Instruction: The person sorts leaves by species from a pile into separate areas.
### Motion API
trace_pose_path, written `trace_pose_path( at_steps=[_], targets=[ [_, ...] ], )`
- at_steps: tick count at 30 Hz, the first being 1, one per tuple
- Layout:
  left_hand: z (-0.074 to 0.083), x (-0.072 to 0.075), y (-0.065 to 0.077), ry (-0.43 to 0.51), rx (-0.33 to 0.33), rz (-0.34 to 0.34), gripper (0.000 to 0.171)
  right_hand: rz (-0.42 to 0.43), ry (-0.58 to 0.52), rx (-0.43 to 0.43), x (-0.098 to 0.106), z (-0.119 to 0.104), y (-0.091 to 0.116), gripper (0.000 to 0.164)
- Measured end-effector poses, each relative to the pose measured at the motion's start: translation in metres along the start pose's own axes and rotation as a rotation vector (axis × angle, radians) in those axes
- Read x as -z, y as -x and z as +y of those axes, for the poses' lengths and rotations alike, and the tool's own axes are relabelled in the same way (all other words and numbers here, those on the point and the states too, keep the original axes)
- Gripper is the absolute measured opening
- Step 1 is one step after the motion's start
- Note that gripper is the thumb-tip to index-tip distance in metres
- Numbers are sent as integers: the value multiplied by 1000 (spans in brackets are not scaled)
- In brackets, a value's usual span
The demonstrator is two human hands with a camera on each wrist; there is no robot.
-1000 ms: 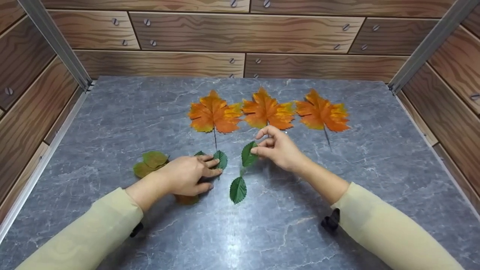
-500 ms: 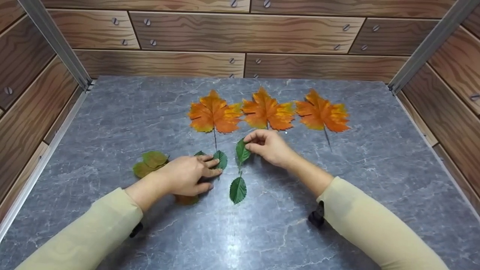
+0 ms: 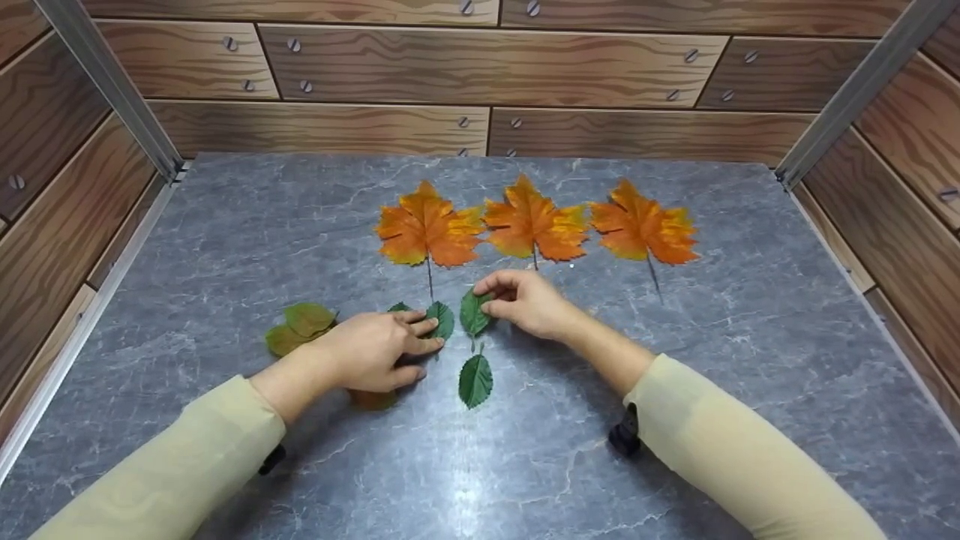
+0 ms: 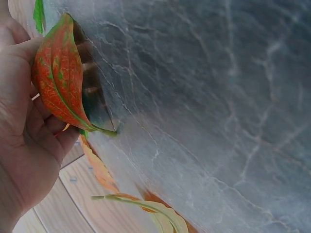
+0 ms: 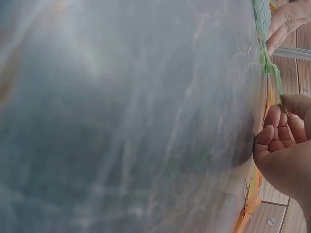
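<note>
Right hand pinches a green leaf just over a second one

Seen from the head camera, with a clock face centred on the pinched leaf [image 3: 472, 315]: the right hand [image 3: 529, 304] reaches in from 3 o'clock, and its thumb and index finger grip the leaf's right edge. Whether the leaf touches the grey marbled table [image 3: 555, 487] cannot be told. The lower leaf [image 3: 476, 381], also green, lies at 6 o'clock, its tip toward the person; the two stems come close together in between, though contact is unclear.

Between 8 and 9 o'clock, the left hand [image 3: 367, 349] lies palm down, fingers extended and spread, the fingertips resting on another green leaf, the covered leaf [image 3: 445, 321], just beside the pinched one. Olive-green foliage [image 3: 304, 326] sits at 9 o'clock, past the left wrist. A reddish leaf [image 3: 373, 399] shows partly under the left hand, between 7 and 8; whether the palm touches it is hidden.

Three orange maple leaves [image 3: 536, 221] form a row from 11 o'clock to 2 o'clock, stems toward the person.

The step in hand seems to be positioning the pinched leaf, tip away, opposite the lower one. The next move likely calls for lowering it flat and easing the pinch without dragging its neighbours.
</note>
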State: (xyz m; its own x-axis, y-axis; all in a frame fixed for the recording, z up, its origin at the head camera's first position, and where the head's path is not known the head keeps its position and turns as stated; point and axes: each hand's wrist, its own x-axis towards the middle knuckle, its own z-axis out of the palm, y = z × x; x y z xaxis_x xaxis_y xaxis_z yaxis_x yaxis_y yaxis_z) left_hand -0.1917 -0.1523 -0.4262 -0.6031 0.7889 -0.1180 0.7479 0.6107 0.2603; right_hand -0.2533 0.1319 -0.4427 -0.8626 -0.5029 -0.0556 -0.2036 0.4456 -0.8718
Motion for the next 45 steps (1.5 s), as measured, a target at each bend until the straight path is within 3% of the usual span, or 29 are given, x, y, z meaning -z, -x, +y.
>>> trace_pose_path(
  at_steps=[10, 29, 40, 45],
  targets=[
    [1, 0, 0, -6, 1, 7, 51, -64, 63, 28, 1, 2, 2, 22],
    [0, -1, -1, -16, 7, -7, 51, -87, 174, 79, 5, 3, 7, 22],
    [0, -2, -1, -21, 3, 2, 51, -39, 368, 144, 15, 4, 16, 25],
    [1, -2, -1, -18, 2, 2, 51, 6, 401, 159, 22, 4, 21, 28]
  ],
)
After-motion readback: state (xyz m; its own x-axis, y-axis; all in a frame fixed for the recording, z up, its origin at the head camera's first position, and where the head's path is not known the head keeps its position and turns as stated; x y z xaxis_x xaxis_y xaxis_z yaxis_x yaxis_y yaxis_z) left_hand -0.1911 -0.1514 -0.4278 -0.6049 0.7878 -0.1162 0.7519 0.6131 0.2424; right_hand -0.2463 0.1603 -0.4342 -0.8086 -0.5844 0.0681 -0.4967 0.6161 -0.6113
